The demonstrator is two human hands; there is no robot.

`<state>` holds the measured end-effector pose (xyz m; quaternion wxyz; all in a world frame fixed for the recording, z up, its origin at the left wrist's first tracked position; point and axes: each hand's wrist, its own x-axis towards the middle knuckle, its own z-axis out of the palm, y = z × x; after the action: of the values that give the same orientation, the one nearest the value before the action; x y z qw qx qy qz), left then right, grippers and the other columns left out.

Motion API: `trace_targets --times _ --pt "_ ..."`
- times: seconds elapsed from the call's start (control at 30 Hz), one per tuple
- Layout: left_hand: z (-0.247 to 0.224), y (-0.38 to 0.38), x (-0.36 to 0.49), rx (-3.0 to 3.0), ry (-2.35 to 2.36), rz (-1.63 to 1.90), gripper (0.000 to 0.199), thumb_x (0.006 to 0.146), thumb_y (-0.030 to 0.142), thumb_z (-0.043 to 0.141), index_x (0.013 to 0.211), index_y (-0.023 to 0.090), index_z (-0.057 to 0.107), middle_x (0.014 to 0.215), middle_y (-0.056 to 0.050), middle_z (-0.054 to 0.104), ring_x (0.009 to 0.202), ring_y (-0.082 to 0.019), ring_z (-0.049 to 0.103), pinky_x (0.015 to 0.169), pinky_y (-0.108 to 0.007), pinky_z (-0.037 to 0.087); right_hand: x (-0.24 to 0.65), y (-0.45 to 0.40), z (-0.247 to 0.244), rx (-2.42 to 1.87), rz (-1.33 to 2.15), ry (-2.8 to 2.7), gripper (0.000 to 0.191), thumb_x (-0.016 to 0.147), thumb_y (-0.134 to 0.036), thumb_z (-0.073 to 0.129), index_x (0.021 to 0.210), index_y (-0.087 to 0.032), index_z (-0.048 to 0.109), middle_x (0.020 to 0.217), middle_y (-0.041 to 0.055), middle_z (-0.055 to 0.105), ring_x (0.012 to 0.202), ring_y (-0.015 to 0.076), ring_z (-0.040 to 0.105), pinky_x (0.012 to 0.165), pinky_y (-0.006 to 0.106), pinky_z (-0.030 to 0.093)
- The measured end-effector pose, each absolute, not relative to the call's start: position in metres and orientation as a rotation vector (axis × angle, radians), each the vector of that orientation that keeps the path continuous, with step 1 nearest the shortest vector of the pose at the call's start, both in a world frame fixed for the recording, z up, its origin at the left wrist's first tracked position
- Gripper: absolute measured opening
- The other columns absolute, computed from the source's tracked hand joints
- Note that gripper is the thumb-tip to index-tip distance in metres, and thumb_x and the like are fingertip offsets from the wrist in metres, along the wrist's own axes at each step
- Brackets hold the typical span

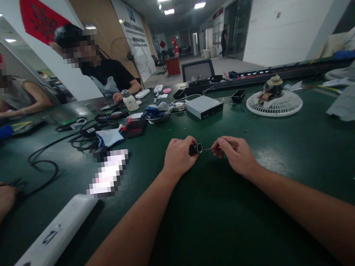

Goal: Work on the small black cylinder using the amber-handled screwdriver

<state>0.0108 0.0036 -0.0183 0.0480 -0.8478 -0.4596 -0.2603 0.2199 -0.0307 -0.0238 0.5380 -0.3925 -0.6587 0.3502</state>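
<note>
Now, our left fingers (pixel 191 140) curl firmly round a dark tube (pixel 194 149); our right fingers (pixel 225 143) pinch a thin tool (pixel 207 149).
The tube sits sideways over the counter (pixel 298 157), mouth toward the tool; we cannot tell whether they touch. We judge it light, stiff and perhaps slippery, best held round its barrel, behind the rim. Open room spreads right; a white device (pixel 49 243) bounds our left, with a silver box (pixel 202 104) and white grille (pixel 290 105) beyond.

Your left hand (pixel 180 155) hides most of the black cylinder (pixel 196 149), and to that cylinder's right your right hand (pixel 239 153) covers part of the thin tool (pixel 207 149).
</note>
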Motion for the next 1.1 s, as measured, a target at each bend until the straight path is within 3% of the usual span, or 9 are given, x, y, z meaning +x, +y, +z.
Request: trace_targets --times 0.23,0.83,1.0,1.1 --pt "-0.0177 0.0039 0.011 -2.579 -1.409 -0.8 0.021 0.078 0.023 0.069 0.096 0.024 0.058 0.088 -0.001 0.072 0.084 -0.023 0.066 0.088 -0.039 0.043 0.2191 -0.0307 -0.0247 -0.947 0.809 -1.536 0.034 0.1 -0.041 0.053 0.094 -0.017 0.076 0.081 0.0066 0.072 0.076 0.0187 0.069 0.058 0.028 0.052" --pt "-0.0157 0.0027 0.0108 -2.58 -1.414 -0.774 0.022 0.078 0.022 0.069 0.097 0.024 0.058 0.089 -0.002 0.072 0.085 -0.023 0.067 0.09 -0.042 0.045 0.2193 -0.0332 -0.0227 -0.936 0.825 -1.585 0.037 0.1 -0.044 0.053 0.088 -0.017 0.075 0.076 0.0057 0.073 0.068 0.0175 0.067 0.061 0.03 0.052" --pt "-0.0153 0.0028 0.0109 -2.572 -1.417 -0.784 0.021 0.079 0.023 0.069 0.098 0.023 0.059 0.089 -0.002 0.073 0.085 -0.023 0.067 0.091 -0.041 0.045 0.219 -0.0328 -0.0227 -0.939 0.797 -1.567 0.034 0.1 -0.043 0.053 0.095 -0.017 0.075 0.086 0.0076 0.075 0.075 0.0182 0.069 0.06 0.028 0.052" --pt "-0.0156 0.0028 0.011 -2.573 -1.424 -0.777 0.021 0.079 0.024 0.069 0.098 0.023 0.059 0.089 -0.002 0.073 0.085 -0.023 0.067 0.09 -0.041 0.044 0.2198 -0.0327 -0.0217 -0.989 0.742 -1.584 0.033 0.1 -0.039 0.053 0.09 -0.017 0.076 0.078 0.006 0.074 0.07 0.0172 0.068 0.061 0.029 0.05"
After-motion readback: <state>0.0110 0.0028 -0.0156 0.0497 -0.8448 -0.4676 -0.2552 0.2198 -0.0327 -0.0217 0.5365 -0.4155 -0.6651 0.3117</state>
